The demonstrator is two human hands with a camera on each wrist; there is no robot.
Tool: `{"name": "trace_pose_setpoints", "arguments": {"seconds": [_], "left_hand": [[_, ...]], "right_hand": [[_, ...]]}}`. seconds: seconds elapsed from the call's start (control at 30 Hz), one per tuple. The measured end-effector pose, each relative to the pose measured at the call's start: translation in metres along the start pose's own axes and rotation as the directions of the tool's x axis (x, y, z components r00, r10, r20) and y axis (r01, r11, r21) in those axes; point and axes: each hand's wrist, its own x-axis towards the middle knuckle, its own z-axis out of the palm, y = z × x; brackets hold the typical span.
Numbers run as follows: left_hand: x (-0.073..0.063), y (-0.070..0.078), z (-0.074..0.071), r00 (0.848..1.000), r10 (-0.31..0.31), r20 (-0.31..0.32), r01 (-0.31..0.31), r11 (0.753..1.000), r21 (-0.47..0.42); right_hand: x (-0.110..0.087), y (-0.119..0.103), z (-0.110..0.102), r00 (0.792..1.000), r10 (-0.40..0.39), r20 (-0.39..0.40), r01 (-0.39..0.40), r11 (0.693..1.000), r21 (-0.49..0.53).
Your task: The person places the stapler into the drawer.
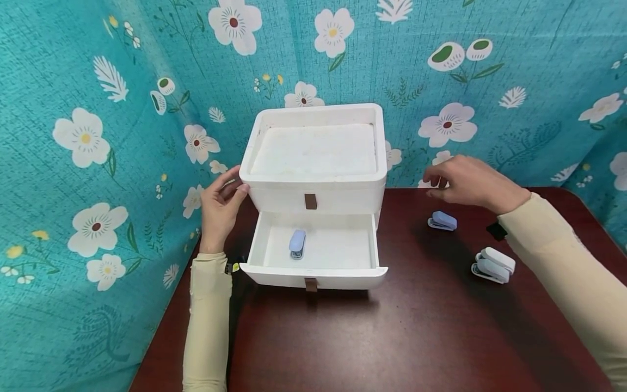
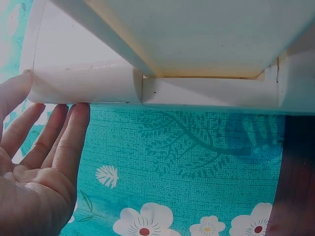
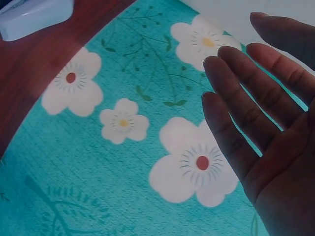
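Note:
A white two-tier drawer box [image 1: 274,197] stands at the back of the table. Its lower drawer [image 1: 338,250] is pulled out, and a light blue stapler [image 1: 296,242] lies inside toward the left. My left hand [image 1: 221,209] touches the box's left front corner, thumb toward the front and fairly straight fingertips on the side wall [image 2: 83,83]. To the right of the box, my right hand [image 1: 462,182] hovers with loosely bent fingers and holds nothing. Beneath it on the table lies another blue stapler [image 1: 443,221].
Further right on the table [image 1: 392,343], a grey stapler [image 1: 491,270] and a white stapler [image 1: 501,258] lie side by side near my right forearm. The box has a shallow open tray [image 1: 313,178] on top. A teal flowered curtain [image 1: 362,81] hangs behind and at the left.

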Motion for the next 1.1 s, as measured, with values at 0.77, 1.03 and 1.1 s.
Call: {"name": "trace_pose_setpoints", "arguments": {"seconds": [0.77, 1.03, 1.1], "left_hand": [[0.001, -0.002, 0.000, 1.000, 0.012, -0.002, -0.012, 1.000, 0.000], [0.001, -0.003, 0.000, 1.000, 0.013, -0.003, -0.013, 1.000, 0.003], [0.001, -0.003, 0.000, 1.000, 0.014, -0.006, -0.014, 1.000, 0.004]], "right_hand": [[0.002, 0.030, 0.039, 0.993, 0.057, 0.103, -0.058, 0.998, 0.010], [-0.003, 0.041, 0.050, 0.988, 0.071, 0.134, -0.070, 0.997, -0.009], [-0.004, 0.043, 0.054, 0.986, 0.078, 0.148, -0.078, 0.997, -0.009]]}}
